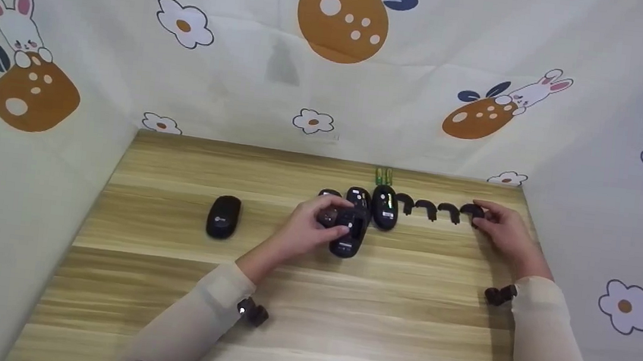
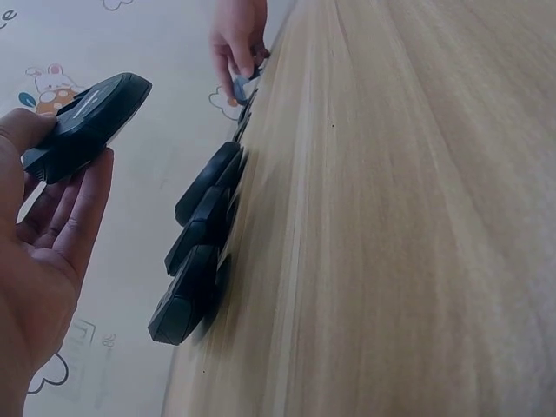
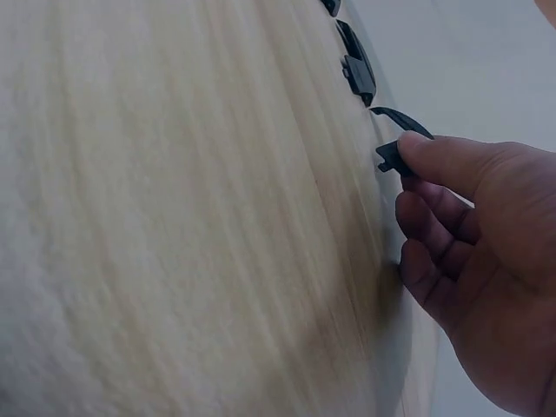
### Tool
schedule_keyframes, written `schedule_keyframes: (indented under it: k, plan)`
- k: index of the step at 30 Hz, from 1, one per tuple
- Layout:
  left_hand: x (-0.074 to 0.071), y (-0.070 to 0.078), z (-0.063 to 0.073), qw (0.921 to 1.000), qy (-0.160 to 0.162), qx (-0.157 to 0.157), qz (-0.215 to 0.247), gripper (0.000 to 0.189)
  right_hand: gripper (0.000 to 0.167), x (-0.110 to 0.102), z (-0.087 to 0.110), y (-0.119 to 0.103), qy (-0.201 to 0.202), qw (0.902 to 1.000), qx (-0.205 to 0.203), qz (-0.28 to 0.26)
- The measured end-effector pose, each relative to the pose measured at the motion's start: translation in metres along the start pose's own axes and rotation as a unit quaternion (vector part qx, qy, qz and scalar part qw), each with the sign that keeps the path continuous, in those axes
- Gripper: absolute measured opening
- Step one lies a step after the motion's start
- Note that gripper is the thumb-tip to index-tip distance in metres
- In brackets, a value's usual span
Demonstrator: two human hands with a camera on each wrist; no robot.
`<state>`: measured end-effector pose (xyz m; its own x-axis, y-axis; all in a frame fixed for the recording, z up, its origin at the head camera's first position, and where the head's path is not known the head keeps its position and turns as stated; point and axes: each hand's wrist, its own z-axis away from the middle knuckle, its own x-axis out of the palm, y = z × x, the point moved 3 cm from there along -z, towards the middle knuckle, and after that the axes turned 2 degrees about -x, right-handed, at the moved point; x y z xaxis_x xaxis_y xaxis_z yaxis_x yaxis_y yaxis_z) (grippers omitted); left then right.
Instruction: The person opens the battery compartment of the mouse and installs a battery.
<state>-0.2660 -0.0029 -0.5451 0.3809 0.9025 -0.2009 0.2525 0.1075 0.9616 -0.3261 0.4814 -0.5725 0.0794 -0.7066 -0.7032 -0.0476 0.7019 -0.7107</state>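
My left hand (image 1: 309, 227) grips a black computer mouse (image 1: 346, 244) with its underside up and a dark battery slot showing. In the left wrist view this mouse (image 2: 91, 122) is raised off the table between thumb and fingers. Behind it, several black mice lie in a row, one of them the mouse (image 1: 384, 208) with its label side up. At the right end of a line of curved black battery covers (image 1: 426, 209), my right hand (image 1: 504, 229) pinches one cover (image 3: 393, 160) between thumb and fingers. Whether that cover touches the table cannot be told.
Two green batteries (image 1: 384, 176) lie at the back, just beyond the row of mice. Off to the left rests another black mouse (image 1: 223, 217), top side up. The wooden table (image 1: 341, 338) ends at patterned cloth walls (image 1: 235, 88) behind and on both sides.
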Motion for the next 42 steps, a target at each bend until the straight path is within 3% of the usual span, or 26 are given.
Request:
schedule_keyframes:
  k: [8, 21, 37, 42]
  plan:
    - [-0.0004, -0.0007, -0.0007, 0.9999, -0.002, -0.007, 0.008, 0.046, 0.049, -0.0005, -0.0029, 0.0039, 0.007, 0.9984, -0.014, 0.055]
    - [-0.001, -0.0009, -0.0007, 0.9999, 0.0, 0.012, -0.003, 0.047, 0.045, 0.0023, -0.0032, 0.0031, -0.002, 0.9968, -0.038, 0.07]
    - [-0.0012, -0.0023, -0.0004, 1.0, 0.004, -0.001, -0.001, 0.046, 0.041, 0.0044, -0.0018, 0.0034, 0.021, 0.9991, -0.027, 0.026]
    - [-0.0011, -0.0025, -0.0008, 1.0, 0.003, 0.005, -0.001, 0.046, 0.037, 0.0087, -0.0018, -0.0015, 0.065, 0.9976, -0.01, -0.024]
